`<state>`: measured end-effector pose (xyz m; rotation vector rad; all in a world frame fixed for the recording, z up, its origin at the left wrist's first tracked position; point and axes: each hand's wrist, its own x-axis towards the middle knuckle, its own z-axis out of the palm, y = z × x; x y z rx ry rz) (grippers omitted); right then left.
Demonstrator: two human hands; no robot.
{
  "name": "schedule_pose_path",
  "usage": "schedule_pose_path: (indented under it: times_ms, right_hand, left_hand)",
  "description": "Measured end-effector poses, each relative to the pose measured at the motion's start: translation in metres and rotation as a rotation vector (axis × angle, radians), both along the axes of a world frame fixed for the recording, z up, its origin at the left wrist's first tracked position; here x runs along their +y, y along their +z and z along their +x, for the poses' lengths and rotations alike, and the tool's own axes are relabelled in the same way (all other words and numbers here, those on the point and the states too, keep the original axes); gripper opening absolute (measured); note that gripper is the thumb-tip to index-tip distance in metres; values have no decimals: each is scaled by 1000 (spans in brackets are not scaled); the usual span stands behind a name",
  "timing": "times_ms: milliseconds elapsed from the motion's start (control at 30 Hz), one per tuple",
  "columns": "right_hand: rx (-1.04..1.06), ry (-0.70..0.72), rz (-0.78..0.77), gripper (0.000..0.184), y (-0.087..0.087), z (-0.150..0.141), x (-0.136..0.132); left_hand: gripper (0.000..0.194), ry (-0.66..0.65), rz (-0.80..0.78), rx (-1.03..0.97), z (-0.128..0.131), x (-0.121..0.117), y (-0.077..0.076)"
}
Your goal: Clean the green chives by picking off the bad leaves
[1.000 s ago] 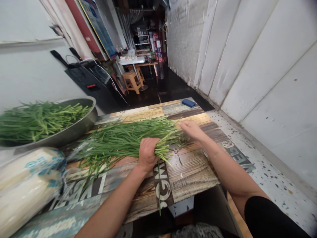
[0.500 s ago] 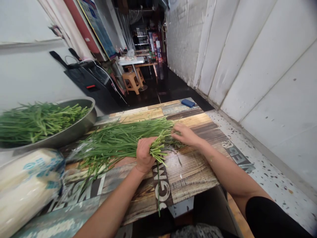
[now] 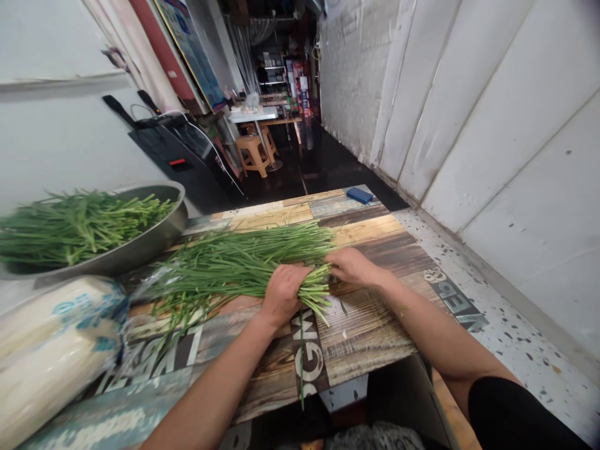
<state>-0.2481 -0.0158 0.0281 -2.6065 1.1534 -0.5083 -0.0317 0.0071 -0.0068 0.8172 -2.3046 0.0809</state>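
A long bunch of green chives (image 3: 234, 265) lies across the wooden table (image 3: 365, 325), leaf tips to the left and cut stems to the right. My left hand (image 3: 282, 292) is closed round the bunch close to its stem ends. My right hand (image 3: 349, 265) rests at the stem ends just right of it, fingers curled into the stalks; what they pinch is hidden. One loose stalk (image 3: 300, 356) hangs over the near table edge.
A metal basin (image 3: 140, 247) with more chives stands at the back left. A white and blue sack (image 3: 51, 350) lies at the near left. A small blue object (image 3: 360, 195) sits at the table's far edge. Beyond are orange stools (image 3: 255, 153) and a dark corridor.
My right hand has moved left and nearer, from the far side of the stems to right beside my left hand. My left hand has stayed gripping the bunch.
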Motion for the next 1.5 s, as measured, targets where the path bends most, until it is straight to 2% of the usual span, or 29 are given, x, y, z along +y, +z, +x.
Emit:
schedule_pose_path:
  times_ms: [167, 267, 467, 533, 633, 700, 733, 833, 900, 1033, 1067, 1133, 1233, 1300, 1367, 1433, 1500]
  right_hand:
    - [-201, 84, 122, 27, 9, -11, -3]
    - [-329, 60, 233, 29, 10, -15, -5]
    - [-556, -126, 477, 26, 12, -22, -7]
    - [-660, -236, 448, 32, 14, -32, -10]
    - [-778, -510, 321, 50, 11, -46, -18]
    - [-709, -608, 273, 60, 4, -49, -24]
    - [-641, -596, 244, 60, 0, -47, -27]
    - [-473, -405, 81, 43, -11, -37, -29]
    - [-490, -303, 21, 36, -12, -27, -26]
    - [-568, -141, 290, 45, -3, -9, -10]
    - [-542, -105, 318, 45, -1, -4, -6]
    - [-488, -84, 276, 42, 0, 3, -2]
    - [-509, -172, 263, 45, -4, 8, -3]
    - [-580, -330, 299, 48, -8, 3, -10]
    - [-633, -535, 259, 50, -12, -9, -18]
    - [-551, -631, 148, 50, -16, -22, -26]
    - [-344, -587, 61, 38, -21, -32, -32]
  left_hand:
    - [21, -16, -20, 33, 1, 1, 2]
    - [21, -24, -54, 60, 1, 2, 2]
    - [22, -7, -60, 83, 0, 3, 3]
    - [21, 11, -69, 124, 1, 3, 3]
    - [19, 61, -81, 211, 3, 3, 2]
    - [19, 77, -89, 248, 4, 2, 0]
    - [18, 76, -89, 257, 4, 1, -1]
    - [18, 67, -78, 256, 3, 0, -3]
    - [19, 68, -63, 253, 3, 0, -4]
    - [21, 62, -46, 229, 3, 0, -3]
    - [21, 62, -46, 221, 2, 1, -2]
    - [21, 65, -42, 208, 1, 1, -1]
    - [21, 59, -20, 175, -1, 1, 1]
    - [21, 72, -15, 171, -2, 1, 1]
    - [19, 94, -35, 194, -1, 1, 0]
    - [18, 108, -73, 236, 1, 1, -3]
    - [20, 108, -118, 278, 2, 0, -5]
